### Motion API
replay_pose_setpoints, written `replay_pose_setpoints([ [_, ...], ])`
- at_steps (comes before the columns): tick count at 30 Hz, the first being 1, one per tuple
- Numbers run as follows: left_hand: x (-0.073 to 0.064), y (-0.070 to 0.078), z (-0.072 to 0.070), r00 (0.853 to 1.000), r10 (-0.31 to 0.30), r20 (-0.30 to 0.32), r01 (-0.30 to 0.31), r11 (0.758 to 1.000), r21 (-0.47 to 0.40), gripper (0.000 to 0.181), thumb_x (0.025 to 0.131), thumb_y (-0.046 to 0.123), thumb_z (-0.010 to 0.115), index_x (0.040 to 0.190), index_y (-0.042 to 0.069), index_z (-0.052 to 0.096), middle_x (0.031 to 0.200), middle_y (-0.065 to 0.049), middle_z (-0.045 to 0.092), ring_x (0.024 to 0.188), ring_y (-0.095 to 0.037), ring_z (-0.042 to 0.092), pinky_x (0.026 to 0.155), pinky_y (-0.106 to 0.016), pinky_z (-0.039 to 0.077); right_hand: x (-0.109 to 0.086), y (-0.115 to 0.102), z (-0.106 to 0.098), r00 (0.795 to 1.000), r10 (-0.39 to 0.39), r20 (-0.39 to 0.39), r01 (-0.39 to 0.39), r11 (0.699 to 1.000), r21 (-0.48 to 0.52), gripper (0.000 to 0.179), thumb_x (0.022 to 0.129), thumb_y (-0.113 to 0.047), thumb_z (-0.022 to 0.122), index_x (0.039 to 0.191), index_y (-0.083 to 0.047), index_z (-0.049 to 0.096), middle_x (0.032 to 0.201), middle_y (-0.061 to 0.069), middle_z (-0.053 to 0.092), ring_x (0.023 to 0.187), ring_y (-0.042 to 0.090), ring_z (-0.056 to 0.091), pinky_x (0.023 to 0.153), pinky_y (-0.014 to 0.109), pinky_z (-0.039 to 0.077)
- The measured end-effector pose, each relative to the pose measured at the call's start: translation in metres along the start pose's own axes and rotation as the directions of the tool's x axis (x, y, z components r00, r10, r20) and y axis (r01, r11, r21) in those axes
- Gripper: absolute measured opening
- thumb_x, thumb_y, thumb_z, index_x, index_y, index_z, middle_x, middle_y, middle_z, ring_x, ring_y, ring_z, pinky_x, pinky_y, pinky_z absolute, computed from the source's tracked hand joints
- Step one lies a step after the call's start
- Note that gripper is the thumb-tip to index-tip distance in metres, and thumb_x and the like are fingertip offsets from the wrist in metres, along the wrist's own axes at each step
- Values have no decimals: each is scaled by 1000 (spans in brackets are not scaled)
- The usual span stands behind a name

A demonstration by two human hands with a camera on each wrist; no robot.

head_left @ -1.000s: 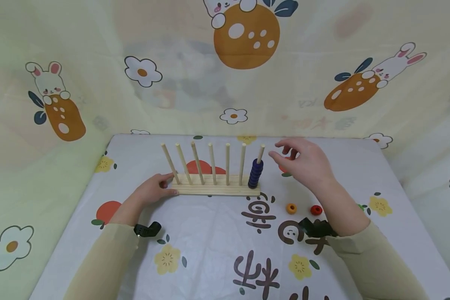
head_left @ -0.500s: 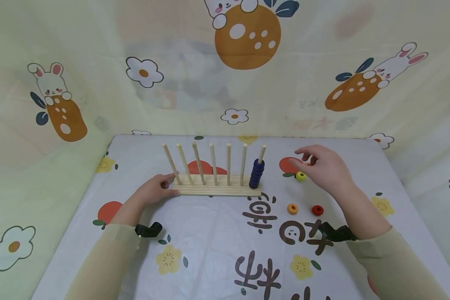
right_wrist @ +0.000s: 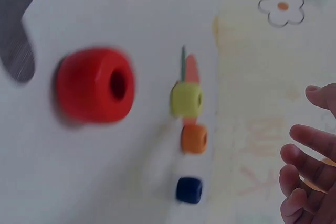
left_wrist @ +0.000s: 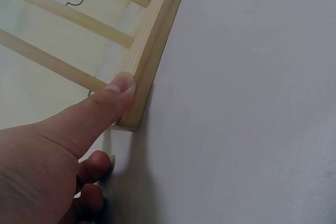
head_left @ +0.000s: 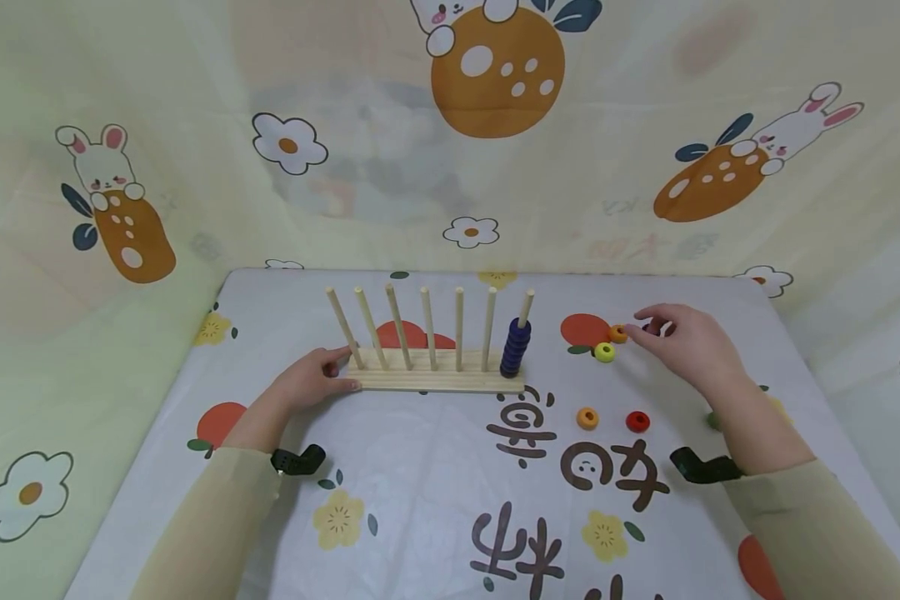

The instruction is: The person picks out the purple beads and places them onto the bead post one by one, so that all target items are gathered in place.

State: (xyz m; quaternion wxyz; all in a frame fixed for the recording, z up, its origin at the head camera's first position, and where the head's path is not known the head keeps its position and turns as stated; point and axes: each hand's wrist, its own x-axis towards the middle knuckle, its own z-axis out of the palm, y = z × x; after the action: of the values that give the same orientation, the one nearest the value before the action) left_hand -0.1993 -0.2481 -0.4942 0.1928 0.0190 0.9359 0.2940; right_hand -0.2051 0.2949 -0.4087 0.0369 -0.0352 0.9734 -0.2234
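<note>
A wooden peg rack (head_left: 435, 381) with several upright pegs stands mid-table. Dark blue beads (head_left: 515, 348) are stacked on its rightmost peg; the other pegs are bare. My left hand (head_left: 311, 382) grips the rack's left end, the thumb on top of the base in the left wrist view. My right hand (head_left: 693, 346) hovers with fingers apart, holding nothing, close to a loose dark blue bead (right_wrist: 189, 190) on the table. Beside that bead lie an orange bead (head_left: 618, 334) and a yellow bead (head_left: 604, 352).
Closer to me lie another orange bead (head_left: 588, 418) and a red bead (head_left: 637, 422). A printed white cloth (head_left: 412, 492) covers the table. Pale patterned sheets (head_left: 375, 192) rise along the back and both sides.
My right hand has moved right and slightly nearer, away from the blue stack. The yellow bead and the far orange bead have come out from behind it. The left hand stays put.
</note>
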Motion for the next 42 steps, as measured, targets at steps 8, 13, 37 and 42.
replay_pose_setpoints([
  [8, 0, 0, 1, 1000, -2, -1, 2, 1000, -4, 78, 86, 39, 77, 152, 17, 42, 96, -9, 48, 93, -24, 46, 76, -39, 36, 7, 31, 5, 998, 64, 23, -64, 998, -18, 61, 92, -58, 60, 126, -6, 62, 104, 16, 58, 94, 35, 49, 65, 38, 42],
  [13, 0, 1, 1, 1000, 3, -1, -3, 1000, -11, 78, 86, 39, 77, 152, 17, 42, 96, -9, 48, 92, -24, 46, 76, -39, 36, 11, 49, 9, 989, 134, 71, -133, 991, -16, 61, 93, -55, 60, 129, -6, 58, 112, 21, 56, 98, 39, 47, 69, 43, 43],
  [37, -2, 2, 0, 1000, 5, 1, -5, 1000, 0, 79, 86, 40, 77, 152, 16, 42, 95, -9, 48, 91, -24, 46, 75, -39, 36, 29, 74, 22, 944, 238, 229, -244, 970, -6, 73, 92, -52, 62, 141, 0, 43, 122, 31, 49, 105, 46, 46, 80, 53, 47],
  [42, -1, 2, 0, 1000, 3, -1, -3, 1000, 4, 78, 86, 40, 77, 152, 17, 42, 95, -9, 47, 92, -24, 46, 75, -39, 36, 34, 72, 25, 935, 257, 243, -266, 964, 5, 68, 94, -45, 62, 141, 0, 42, 123, 32, 47, 106, 47, 46, 82, 55, 47],
])
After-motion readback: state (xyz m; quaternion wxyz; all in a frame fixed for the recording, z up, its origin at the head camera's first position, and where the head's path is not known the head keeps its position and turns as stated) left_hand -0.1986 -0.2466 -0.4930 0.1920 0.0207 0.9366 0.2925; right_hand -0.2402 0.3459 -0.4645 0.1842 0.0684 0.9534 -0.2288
